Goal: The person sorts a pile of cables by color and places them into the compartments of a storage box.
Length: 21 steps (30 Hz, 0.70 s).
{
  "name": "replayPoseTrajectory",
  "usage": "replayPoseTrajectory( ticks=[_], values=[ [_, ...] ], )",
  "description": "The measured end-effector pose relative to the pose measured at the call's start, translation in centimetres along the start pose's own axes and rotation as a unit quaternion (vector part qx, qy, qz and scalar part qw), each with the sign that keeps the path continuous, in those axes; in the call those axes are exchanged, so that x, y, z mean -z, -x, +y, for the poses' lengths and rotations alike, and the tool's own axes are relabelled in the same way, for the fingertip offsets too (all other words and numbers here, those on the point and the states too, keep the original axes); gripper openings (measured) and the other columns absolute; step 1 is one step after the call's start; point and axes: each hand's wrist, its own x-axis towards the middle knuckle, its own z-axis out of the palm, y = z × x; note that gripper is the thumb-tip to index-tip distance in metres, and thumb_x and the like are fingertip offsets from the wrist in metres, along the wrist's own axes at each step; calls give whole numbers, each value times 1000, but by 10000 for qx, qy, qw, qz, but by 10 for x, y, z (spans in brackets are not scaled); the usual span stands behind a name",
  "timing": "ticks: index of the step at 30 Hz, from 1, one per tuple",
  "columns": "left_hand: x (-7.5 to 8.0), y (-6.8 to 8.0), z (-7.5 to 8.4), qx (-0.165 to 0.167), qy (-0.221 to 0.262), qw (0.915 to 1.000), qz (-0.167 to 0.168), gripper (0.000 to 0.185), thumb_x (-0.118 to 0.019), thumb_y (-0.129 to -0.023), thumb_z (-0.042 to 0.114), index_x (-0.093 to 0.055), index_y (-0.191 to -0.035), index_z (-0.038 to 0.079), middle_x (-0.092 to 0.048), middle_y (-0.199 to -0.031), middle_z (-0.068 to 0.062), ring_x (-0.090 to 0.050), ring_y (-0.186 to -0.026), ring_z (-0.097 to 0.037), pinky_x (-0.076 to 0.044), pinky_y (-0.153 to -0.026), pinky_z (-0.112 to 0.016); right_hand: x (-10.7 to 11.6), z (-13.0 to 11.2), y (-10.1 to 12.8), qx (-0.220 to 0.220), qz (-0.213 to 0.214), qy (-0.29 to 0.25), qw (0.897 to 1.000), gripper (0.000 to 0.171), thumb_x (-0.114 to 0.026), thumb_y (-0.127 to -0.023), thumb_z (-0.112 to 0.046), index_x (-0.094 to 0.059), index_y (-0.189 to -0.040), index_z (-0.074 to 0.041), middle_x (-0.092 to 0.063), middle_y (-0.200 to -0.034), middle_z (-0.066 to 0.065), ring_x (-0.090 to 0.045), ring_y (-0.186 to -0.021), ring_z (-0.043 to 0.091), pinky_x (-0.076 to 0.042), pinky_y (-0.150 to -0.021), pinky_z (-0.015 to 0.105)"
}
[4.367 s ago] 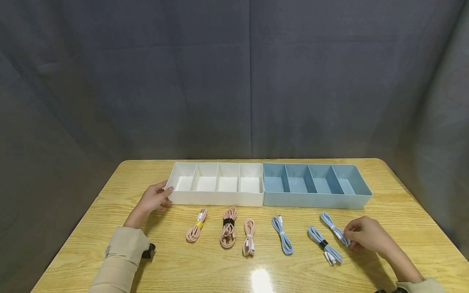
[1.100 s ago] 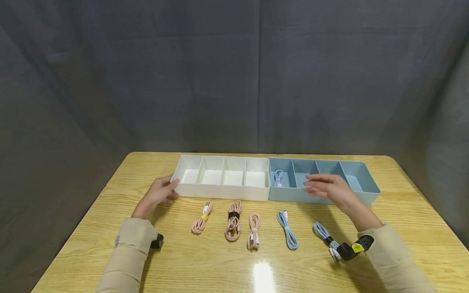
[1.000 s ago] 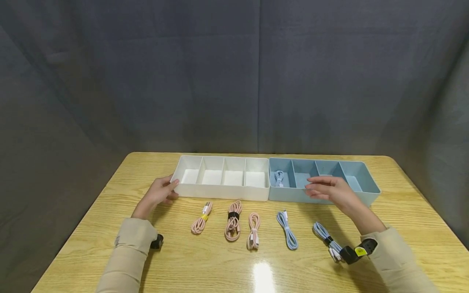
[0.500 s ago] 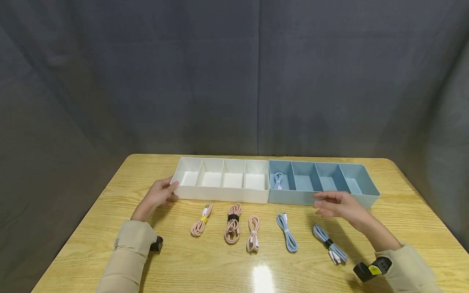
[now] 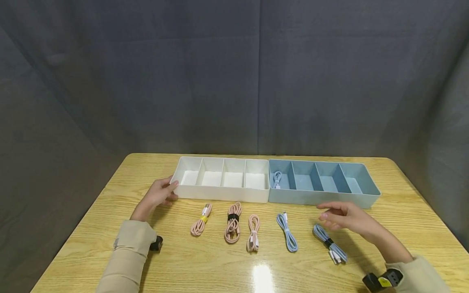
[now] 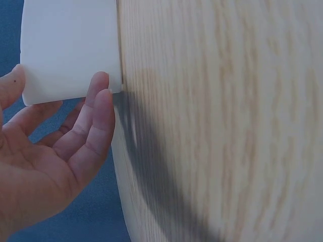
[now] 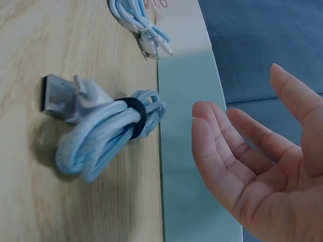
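At the left end of a white divided box (image 5: pixel 220 193), my left hand (image 5: pixel 157 193) grips the front corner, thumb at the rim and fingers around the end wall. My right hand (image 5: pixel 348 217) hovers in front of a blue divided box (image 5: pixel 318 198), fingers loosely bent and holding nothing. Nearest below it lies a coiled blue cable with a black strap (image 5: pixel 328 242); its plug shows in the right wrist view. Another blue cable (image 5: pixel 277 179) rests in the blue box's leftmost compartment. A blue cable with a white tie (image 5: pixel 287 232) lies on the table.
Three coiled pink cables lie before the white box: one with a yellow strap (image 5: pixel 201 219), one with a black strap (image 5: pixel 232 224), one with a white tie (image 5: pixel 253 233). The boxes stand end to end on the wooden table (image 5: pixel 205 268), with a dark curtain (image 5: pixel 234 81) behind.
A blue cable went from the table's right side into the blue box's leftmost compartment. My right hand let go and drew back toward the black-strapped blue cable. My left hand stays on the white box.
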Motion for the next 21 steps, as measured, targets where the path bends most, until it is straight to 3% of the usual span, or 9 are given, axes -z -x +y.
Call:
replayPoseTrajectory(
  ticks=[5, 11, 21],
  values=[
    [0, 1, 0, 19, -10, 10000, 29, 53, -42, -98, 27, -26, -142, 2, -53, -106, -23, -61, -80, -24, -54, -63, -35, 1, 5, 6, -46, -286, -225, 9993, 45, -46, -96, -9, -34, -125, 23, -63, -90, 20, -61, -75, 18, -53, -62, 38],
    [0, 1, 2, 30, 41, 10000, 30, 53, -42, -98, 26, -25, -142, 2, -53, -103, -22, -61, -79, -23, -54, -63, -36, 0, 10, 11, -170, -241, -275, 9992, 44, -48, -95, -8, -35, -123, 24, -63, -87, 15, -61, -72, 16, -52, -61, 36],
    [0, 3, 1, 52, 47, 10000, 25, 54, -42, -98, 27, -25, -143, 3, -53, -104, -21, -61, -80, -23, -54, -64, -35, -7, 21, 13, -344, 30, 363, 9987, 41, -58, -87, -5, -45, -116, 22, -58, -77, 9, -51, -58, 9, -45, -48, 27]
  ],
)
